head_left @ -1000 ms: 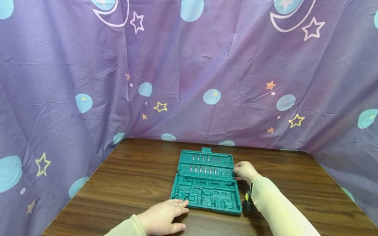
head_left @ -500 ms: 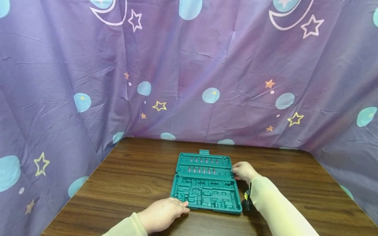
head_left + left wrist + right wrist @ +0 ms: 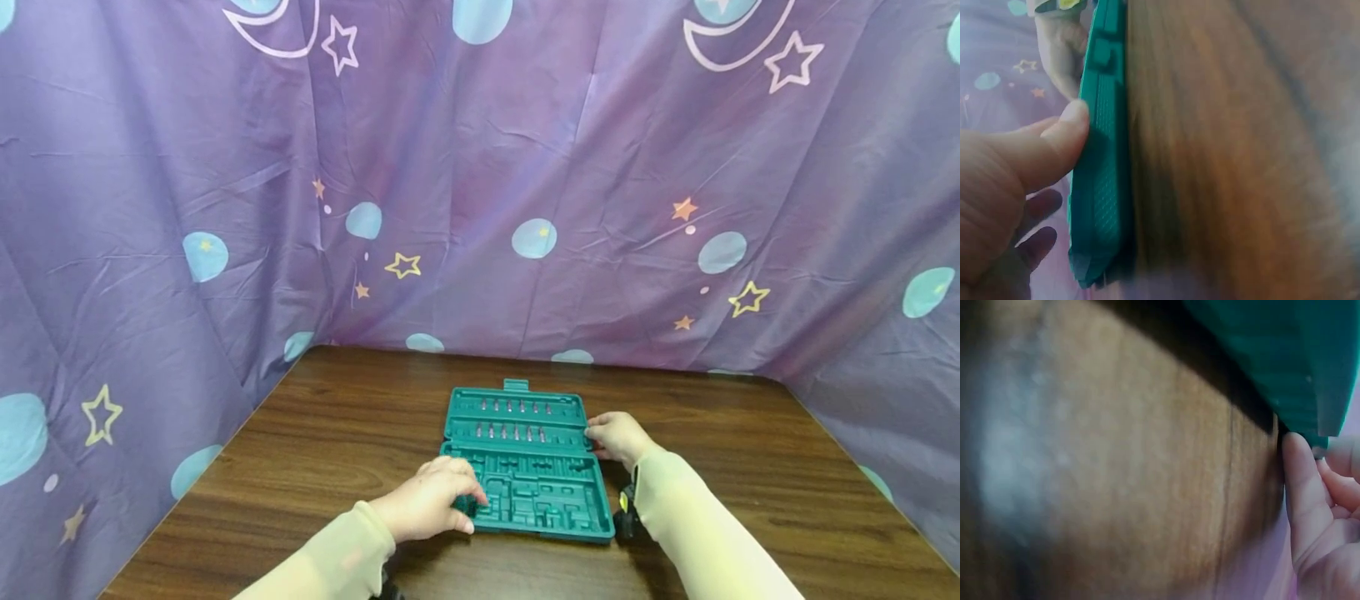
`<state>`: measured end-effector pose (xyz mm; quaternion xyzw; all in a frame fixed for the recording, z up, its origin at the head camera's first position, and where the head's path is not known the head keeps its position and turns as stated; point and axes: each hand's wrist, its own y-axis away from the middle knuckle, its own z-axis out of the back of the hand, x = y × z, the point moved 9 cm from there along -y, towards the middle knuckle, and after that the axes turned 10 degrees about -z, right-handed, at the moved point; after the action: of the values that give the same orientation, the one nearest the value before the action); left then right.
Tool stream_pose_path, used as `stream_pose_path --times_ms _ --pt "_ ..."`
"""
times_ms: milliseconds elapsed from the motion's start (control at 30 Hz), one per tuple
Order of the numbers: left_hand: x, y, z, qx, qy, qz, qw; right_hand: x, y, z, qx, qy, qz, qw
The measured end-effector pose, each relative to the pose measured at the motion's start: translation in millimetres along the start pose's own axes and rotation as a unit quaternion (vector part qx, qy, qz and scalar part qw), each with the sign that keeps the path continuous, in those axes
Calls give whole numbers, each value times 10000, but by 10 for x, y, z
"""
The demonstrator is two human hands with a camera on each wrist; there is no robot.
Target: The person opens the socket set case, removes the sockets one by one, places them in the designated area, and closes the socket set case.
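A green plastic tool case (image 3: 532, 533) lies opened out on the table. Two rows of small metallic screwdriver bits (image 3: 510, 433) stand in its far half; the near half has moulded hollows. My left hand (image 3: 431, 500) hangs over the near left corner, fingers bent above the hollows. Its thumb (image 3: 1072, 125) is right at the front rim in the left wrist view. At the case's right side, my right hand (image 3: 618, 437) pinches the edge of the far half near the hinge. The right wrist view shows those fingertips (image 3: 1297, 447) at the green edge.
The brown wooden table (image 3: 337, 417) surrounds the case. A purple curtain (image 3: 480, 167) with moons and stars hangs behind the table and along its sides. Dark wrist gear (image 3: 628, 508) shows under the right sleeve.
My left hand has lifted off the front left corner and moved in over the near half, its fingers now bent. The far half tilted slightly nearer; the right hand keeps its place at the edge.
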<state>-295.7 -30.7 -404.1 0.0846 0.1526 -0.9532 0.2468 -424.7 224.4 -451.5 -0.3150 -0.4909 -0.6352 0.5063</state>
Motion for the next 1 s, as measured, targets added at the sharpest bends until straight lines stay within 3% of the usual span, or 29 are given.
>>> stream_pose_path --times_ms 133,233,300,533,800,1000 --pt "83 23 -97 720 185 381 9965 13 16 14 -89 49 46 9999" --pt "88 77 -196 1226 248 395 9914 9 30 24 -145 107 10 9998" --pt "97 116 -248 1352 321 416 9894 -2 32 32 -160 80 -29 9998" --pt "118 191 -316 1117 508 406 9916 -26 36 34 -186 -3 -19 9998" --pt "101 218 -324 1005 526 311 9931 41 40 9 -344 473 184 9981" --pt "70 228 -300 972 611 395 9926 37 47 11 -281 526 82 9982"
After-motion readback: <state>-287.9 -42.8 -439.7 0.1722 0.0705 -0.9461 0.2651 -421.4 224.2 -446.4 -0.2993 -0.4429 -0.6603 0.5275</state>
